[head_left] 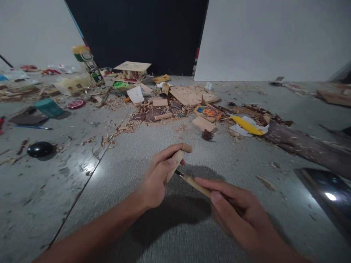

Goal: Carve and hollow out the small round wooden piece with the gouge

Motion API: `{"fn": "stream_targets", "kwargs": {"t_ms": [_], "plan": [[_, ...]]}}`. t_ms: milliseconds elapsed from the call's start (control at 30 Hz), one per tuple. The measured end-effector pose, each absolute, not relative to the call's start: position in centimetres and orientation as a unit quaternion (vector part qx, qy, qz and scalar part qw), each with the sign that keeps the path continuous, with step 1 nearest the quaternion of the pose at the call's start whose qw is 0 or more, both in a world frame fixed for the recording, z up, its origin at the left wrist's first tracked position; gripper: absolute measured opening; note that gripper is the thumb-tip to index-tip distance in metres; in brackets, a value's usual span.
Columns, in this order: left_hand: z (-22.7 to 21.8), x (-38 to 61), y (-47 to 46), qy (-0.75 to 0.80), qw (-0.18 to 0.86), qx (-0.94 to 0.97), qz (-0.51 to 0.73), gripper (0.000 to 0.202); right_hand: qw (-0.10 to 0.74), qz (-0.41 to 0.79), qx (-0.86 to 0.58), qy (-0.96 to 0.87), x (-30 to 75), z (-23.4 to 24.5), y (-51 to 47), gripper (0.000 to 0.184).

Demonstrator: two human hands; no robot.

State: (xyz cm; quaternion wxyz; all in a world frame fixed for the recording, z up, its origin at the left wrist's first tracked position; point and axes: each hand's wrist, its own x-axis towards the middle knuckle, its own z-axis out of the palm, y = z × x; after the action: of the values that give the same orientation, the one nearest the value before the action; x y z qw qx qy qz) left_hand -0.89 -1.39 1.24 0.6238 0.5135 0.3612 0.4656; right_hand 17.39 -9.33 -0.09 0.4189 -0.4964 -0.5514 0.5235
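Note:
My left hand is closed around a small pale block of wood, which it holds tilted above the tiled floor. A tan wrap, perhaps tape, covers the tip of the index finger. In my right hand is a carving tool with a wooden handle and a short metal shank. Its metal end meets the near side of the block; the cutting tip is hidden or too dark to make out. Shadows of both hands fall on the floor below.
Wood shavings and offcuts lie beyond my hands, with a yellow-handled tool at their right. A shiny black oval object and a teal block sit at left. A dark glossy panel is at right. A bottle stands farther back.

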Motion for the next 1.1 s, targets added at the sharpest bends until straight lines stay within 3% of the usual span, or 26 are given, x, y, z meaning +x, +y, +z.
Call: {"fn": "stream_targets", "kwargs": {"t_ms": [233, 1100], "plan": [[1.1, -0.5, -0.9, 0.272, 0.736, 0.409, 0.467, 0.043, 0.427, 0.522, -0.509, -0.534, 17.2, 0.7, -9.0, 0.039], [1.1, -0.7, -1.0, 0.311, 0.702, 0.432, 0.473, 0.039, 0.412, 0.432, -0.546, -0.588, 17.3, 1.3, -9.5, 0.037]]}}
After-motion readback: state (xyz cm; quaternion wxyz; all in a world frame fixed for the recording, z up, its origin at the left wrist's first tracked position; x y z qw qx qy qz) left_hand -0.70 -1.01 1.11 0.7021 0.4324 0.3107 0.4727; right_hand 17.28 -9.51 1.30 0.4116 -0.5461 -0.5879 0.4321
